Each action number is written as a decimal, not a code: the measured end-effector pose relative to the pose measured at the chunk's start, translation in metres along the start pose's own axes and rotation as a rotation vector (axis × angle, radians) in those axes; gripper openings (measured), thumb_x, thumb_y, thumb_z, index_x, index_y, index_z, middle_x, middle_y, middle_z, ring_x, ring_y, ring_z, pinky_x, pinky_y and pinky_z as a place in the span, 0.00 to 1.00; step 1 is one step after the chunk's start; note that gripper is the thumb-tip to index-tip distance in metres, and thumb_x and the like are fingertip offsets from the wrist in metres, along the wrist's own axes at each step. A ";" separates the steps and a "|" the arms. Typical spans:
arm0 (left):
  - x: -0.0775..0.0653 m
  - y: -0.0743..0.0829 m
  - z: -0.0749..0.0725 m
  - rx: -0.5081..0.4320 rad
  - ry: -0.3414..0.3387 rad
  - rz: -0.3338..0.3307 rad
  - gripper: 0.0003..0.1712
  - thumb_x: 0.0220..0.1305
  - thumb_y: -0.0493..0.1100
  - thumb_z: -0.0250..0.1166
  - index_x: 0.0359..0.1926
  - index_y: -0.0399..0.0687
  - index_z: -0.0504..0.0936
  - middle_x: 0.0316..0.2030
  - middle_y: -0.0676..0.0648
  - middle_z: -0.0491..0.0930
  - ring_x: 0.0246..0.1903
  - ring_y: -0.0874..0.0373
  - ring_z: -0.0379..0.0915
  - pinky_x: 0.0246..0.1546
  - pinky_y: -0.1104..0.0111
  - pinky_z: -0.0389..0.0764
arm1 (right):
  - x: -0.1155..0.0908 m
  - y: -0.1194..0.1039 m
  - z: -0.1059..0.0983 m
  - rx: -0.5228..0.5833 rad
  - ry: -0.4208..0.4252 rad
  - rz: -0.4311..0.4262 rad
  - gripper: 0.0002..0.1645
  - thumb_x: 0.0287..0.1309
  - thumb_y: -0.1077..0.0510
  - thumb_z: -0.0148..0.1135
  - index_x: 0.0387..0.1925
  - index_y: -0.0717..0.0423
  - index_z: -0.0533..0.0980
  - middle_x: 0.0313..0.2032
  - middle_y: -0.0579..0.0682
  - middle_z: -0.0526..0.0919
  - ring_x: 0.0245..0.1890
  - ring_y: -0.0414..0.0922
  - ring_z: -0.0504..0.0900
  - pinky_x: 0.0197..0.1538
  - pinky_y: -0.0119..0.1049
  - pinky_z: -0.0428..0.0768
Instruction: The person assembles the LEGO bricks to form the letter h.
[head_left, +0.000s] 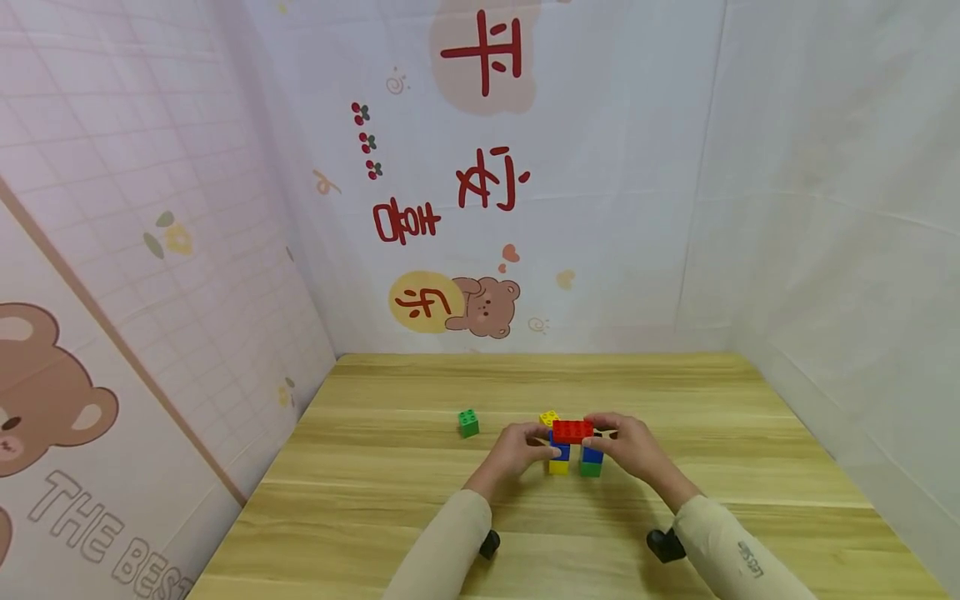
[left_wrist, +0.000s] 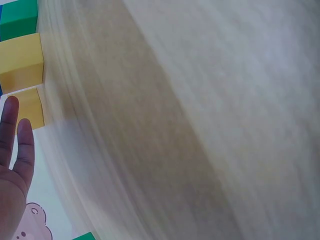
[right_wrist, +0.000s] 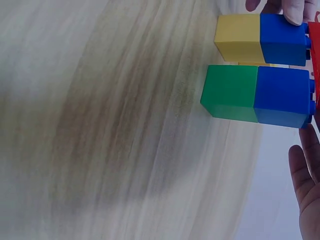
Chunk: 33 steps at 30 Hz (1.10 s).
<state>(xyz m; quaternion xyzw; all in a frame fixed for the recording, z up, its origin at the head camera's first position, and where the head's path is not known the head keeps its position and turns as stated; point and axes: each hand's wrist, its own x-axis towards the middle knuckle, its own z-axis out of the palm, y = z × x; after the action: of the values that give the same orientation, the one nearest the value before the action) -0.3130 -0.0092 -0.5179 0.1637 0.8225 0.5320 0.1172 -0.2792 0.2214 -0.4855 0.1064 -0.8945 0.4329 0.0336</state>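
Observation:
A red brick lies across the tops of two short towers, with blue studs showing just beneath it in the right wrist view. My right hand pinches its right end between thumb and fingers. The left tower has a blue brick on a yellow brick; my left hand grips the blue one, thumb in front. In the right tower, another blue brick sits on a green brick. A narrow gap separates the towers.
Behind the left tower stands a yellow brick. A loose green brick sits farther left on the wooden table. Printed cloth walls close off the back and sides.

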 end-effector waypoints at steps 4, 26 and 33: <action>0.000 0.000 0.001 -0.008 -0.005 -0.008 0.18 0.60 0.47 0.73 0.51 0.49 0.85 0.43 0.56 0.83 0.42 0.57 0.78 0.48 0.59 0.80 | -0.001 0.001 0.002 -0.006 -0.005 0.014 0.24 0.61 0.55 0.70 0.56 0.63 0.79 0.52 0.58 0.82 0.53 0.57 0.79 0.55 0.53 0.77; 0.000 0.002 0.001 -0.009 -0.020 0.007 0.19 0.61 0.47 0.72 0.54 0.51 0.85 0.45 0.58 0.83 0.43 0.58 0.78 0.48 0.61 0.80 | 0.003 -0.002 -0.001 -0.047 -0.039 -0.015 0.22 0.59 0.55 0.71 0.53 0.62 0.81 0.52 0.57 0.83 0.53 0.58 0.79 0.58 0.57 0.74; 0.000 0.005 0.000 -0.008 -0.022 -0.014 0.22 0.60 0.49 0.73 0.55 0.52 0.84 0.46 0.58 0.82 0.45 0.58 0.77 0.50 0.59 0.79 | 0.004 -0.001 -0.002 -0.045 -0.054 0.014 0.24 0.60 0.54 0.70 0.54 0.61 0.80 0.52 0.57 0.83 0.55 0.58 0.78 0.58 0.57 0.74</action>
<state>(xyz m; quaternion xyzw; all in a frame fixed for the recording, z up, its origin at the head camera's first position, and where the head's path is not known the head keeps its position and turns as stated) -0.3123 -0.0073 -0.5131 0.1631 0.8200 0.5328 0.1307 -0.2828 0.2218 -0.4823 0.1110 -0.9053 0.4100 0.0089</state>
